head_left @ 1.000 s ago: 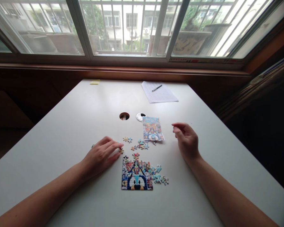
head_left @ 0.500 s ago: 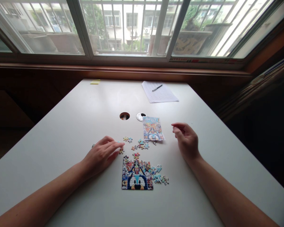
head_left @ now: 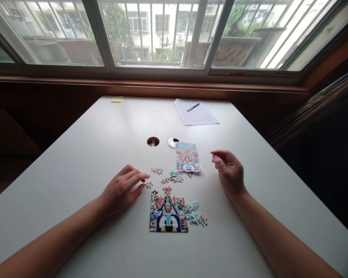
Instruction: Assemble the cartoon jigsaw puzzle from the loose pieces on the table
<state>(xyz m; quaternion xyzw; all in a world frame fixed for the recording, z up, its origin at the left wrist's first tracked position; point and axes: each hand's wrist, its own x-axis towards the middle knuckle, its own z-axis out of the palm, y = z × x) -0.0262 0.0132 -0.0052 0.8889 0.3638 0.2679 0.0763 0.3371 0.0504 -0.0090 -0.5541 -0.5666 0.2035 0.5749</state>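
Observation:
A partly joined jigsaw puzzle (head_left: 168,216) with a blue dog's face lies flat on the white table. Just left of a loose puzzle piece (head_left: 148,185), my left hand (head_left: 124,188) rests with its index finger stretched out and thumb apart, holding nothing that I can see. My right hand (head_left: 229,172) is on the table to the right of the picture card (head_left: 188,157), its fingers curled and the thumb pressed against them. Whatever may be between those fingertips is too small to make out. Loose pieces (head_left: 173,177) lie between card and puzzle; others (head_left: 197,219) sit at its right edge.
Farther back, a pen (head_left: 193,107) lies on sheets of paper (head_left: 201,117). A yellow sticky note (head_left: 116,99) is at the far left edge. The tabletop has a round hole (head_left: 153,142) and a metal ring (head_left: 172,143) beside the card.
My left hand has drawn back slightly to the left, and the loose piece by its fingertips now shows more fully. My right hand looks the same.

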